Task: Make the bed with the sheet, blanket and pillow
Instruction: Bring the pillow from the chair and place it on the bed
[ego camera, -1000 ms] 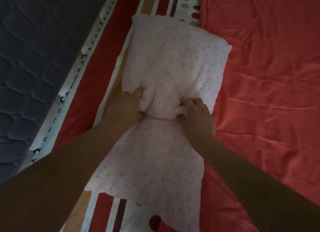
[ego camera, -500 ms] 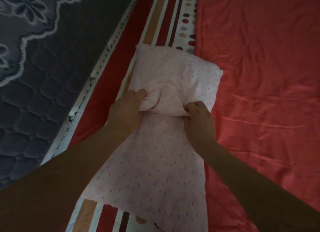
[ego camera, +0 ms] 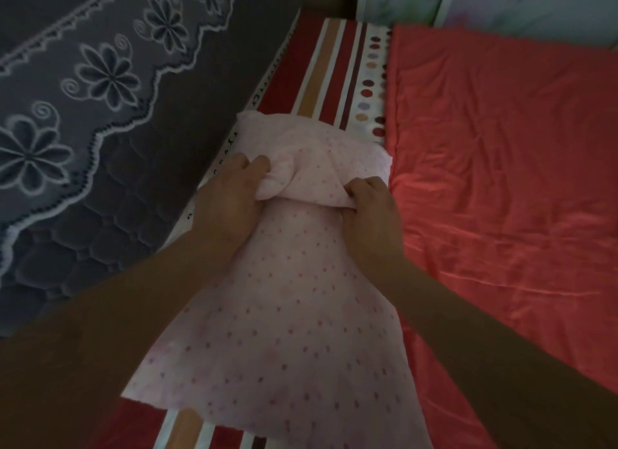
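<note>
L hand [ego camera: 230,202] & R hand [ego camera: 373,214] grip pillow [ego camera: 321,157] on striped sheet [ego camera: 334,70]; blanket [ego camera: 501,164] beside.

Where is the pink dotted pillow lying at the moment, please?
In the head view the pillow lies at centre on the striped sheet, between the grey quilted surface on the left and the red blanket on the right.

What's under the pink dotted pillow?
The red, white and tan striped sheet shows past the pillow at its far and near ends. Directly beneath is covered.
</note>
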Available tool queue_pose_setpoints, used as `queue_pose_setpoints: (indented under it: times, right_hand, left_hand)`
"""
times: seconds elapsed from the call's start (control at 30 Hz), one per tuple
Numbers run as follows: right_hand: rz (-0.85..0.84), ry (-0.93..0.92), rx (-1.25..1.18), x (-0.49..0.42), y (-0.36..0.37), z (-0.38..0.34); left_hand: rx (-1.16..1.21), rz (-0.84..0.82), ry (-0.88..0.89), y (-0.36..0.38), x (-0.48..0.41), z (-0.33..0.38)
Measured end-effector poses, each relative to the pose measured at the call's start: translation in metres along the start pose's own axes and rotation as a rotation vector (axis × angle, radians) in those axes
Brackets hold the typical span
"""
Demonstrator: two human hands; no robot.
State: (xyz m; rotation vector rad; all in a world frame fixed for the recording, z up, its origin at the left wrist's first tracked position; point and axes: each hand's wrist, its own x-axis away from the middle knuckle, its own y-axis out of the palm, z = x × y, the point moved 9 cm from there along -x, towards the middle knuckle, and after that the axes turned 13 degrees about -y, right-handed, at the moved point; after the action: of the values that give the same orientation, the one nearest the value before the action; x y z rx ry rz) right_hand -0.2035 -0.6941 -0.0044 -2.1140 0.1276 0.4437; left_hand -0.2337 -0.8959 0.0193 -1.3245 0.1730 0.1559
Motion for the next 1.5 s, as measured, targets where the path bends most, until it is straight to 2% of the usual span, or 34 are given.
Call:
queue_pose_setpoints:
  times: [0.3,0.4,0.53,0.67,0.8,1.07,1.3,1.5]
  right_hand:
    - [0.094,-0.024,-0.042,-0.073,-0.008,-0.023]
    - [0.1,-0.002,-0.05,-0.09,-0.006,-0.019]
    - [-0.156,0.122,-0.038,-0.081,0.038,-0.003]
    - [-0.285,0.158,0.061,-0.055,0.072,0.015]
    - [-0.371,0.156,0.054,-0.028,0.098,0.029]
    - [-0.421,0.17,0.012,0.018,0.136,0.033]
    - [-0.389,0.157,0.054,0.042,0.146,0.029]
    - [-0.43,0.168,0.086,0.066,0.161,0.016]
  left_hand:
    - [-0.041,0.213,0.064,-0.047,-0.071,-0.003]
    - [-0.081,0.241,-0.031,-0.041,-0.091,-0.006]
    - [-0.168,0.016,-0.262,0.006,-0.085,-0.026]
    - [-0.187,-0.122,-0.194,0.057,-0.055,-0.034]
    - [-0.207,-0.214,-0.218,0.094,-0.031,-0.04]
    - [-0.095,-0.246,-0.279,0.13,0.004,-0.07]
    - [-0.206,-0.212,-0.269,0.121,0.025,-0.105]
    - [-0.25,-0.325,-0.583,0.128,0.053,-0.175]
